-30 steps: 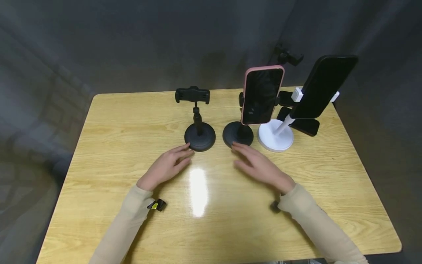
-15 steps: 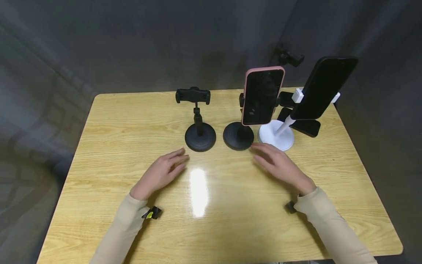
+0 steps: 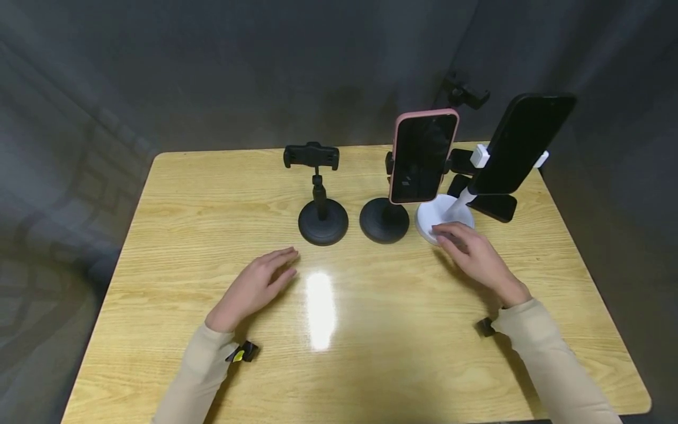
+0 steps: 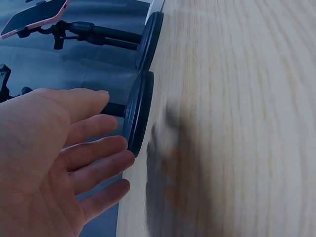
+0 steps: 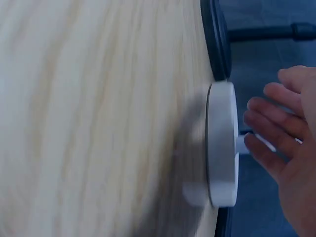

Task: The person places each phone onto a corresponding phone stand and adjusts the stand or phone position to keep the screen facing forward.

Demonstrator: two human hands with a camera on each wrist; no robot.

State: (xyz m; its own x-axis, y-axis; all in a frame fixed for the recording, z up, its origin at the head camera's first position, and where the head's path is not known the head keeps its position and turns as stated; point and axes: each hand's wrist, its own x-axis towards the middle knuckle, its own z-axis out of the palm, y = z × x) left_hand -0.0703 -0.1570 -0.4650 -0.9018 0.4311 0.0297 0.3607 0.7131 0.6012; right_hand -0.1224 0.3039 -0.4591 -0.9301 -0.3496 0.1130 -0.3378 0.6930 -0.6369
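White stand (image 5: pixel 222 148), near right fingers (image 5: pixel 264 154), contact unclear

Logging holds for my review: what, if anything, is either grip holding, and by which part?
Nothing is held: the left grip hovers relaxed over the table, the right grip over the white stand's base.

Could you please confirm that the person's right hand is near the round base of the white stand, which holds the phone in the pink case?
No: the white round-based stand holds the black rectangular phone, as the head view shows; the pink-cased phone is in the black round-based stand beside it. The right hand is near the white stand's base.
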